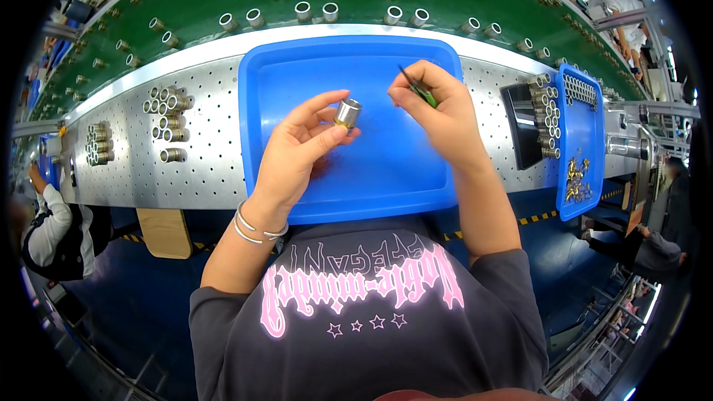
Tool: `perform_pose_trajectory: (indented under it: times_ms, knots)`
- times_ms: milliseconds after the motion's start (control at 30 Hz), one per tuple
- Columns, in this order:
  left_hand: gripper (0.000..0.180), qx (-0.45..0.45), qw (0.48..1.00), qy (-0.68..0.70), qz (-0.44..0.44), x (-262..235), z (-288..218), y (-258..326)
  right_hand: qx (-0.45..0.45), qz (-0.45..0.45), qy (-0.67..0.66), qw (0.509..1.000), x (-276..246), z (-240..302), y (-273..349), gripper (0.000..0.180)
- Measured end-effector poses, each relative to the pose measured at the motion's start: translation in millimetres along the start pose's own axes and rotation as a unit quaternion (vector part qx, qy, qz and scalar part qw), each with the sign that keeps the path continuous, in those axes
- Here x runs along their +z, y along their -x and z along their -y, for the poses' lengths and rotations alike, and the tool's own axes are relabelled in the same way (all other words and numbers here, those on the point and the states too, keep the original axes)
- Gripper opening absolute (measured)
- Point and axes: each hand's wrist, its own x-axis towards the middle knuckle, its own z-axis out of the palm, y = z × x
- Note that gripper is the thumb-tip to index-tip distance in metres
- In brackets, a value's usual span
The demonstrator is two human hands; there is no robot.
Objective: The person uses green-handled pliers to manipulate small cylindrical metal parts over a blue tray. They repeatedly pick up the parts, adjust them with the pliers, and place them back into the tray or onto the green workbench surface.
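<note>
My left hand (306,134) grips a short silver metal cylinder (347,113) between thumb and fingers, tilted so that its open round end faces up. A brassy band shows near its lower end. To the right, my right hand (438,111) holds a slim hand tool (421,90) with a green handle and a dark pointed tip, which points up and to the left. Its exact kind is hard to make out. The thumb and forefinger are pinched together; anything between them is too small to see. Both hands are above a blue plastic tray (349,48), and the tool is apart from the cylinder.
Similar cylinders (169,104) stand in groups on the perforated metal bench (215,156). More sit on the green conveyor belt (364,0). At the right, a smaller blue tray (583,134) holds small brass-coloured parts (575,178), beside a black tray (520,126). Other people work at both sides.
</note>
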Motion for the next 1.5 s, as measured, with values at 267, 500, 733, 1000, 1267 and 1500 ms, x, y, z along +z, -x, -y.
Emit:
perform_pose_trajectory:
  times_ms: [267, 500, 733, 1000, 1267, 1500]
  knots:
    - [0.045, 0.03, 0.999, -0.034, 0.015, 0, 12, -2, 0.04, 0.058, -0.216, 0.974, 11, 11, -7, 0.01]
    - [0.047, 0.012, 0.999, -0.027, 0.021, 4, 4, 4, 0.076, -0.029, -0.317, 0.945, 9, -8, -20, 0.009]
    - [0.046, -0.033, 0.997, 0.066, -0.01, -5, 1, 4, -0.007, -0.122, -0.394, 0.911, -1, -11, -6, 0.01]
    - [0.046, 0.003, 0.994, 0.107, -0.027, -7, 6, -2, -0.128, -0.005, -0.315, 0.94, 2, 19, 6, 0.009]
    - [0.044, 0.002, 0.993, 0.115, -0.022, -7, 3, -2, -0.147, -0.015, -0.234, 0.961, 10, 27, 1, 0.008]
    - [0.045, 0.0, 0.992, 0.122, -0.016, -9, 3, -1, -0.142, -0.03, -0.246, 0.958, 8, 26, -3, 0.009]
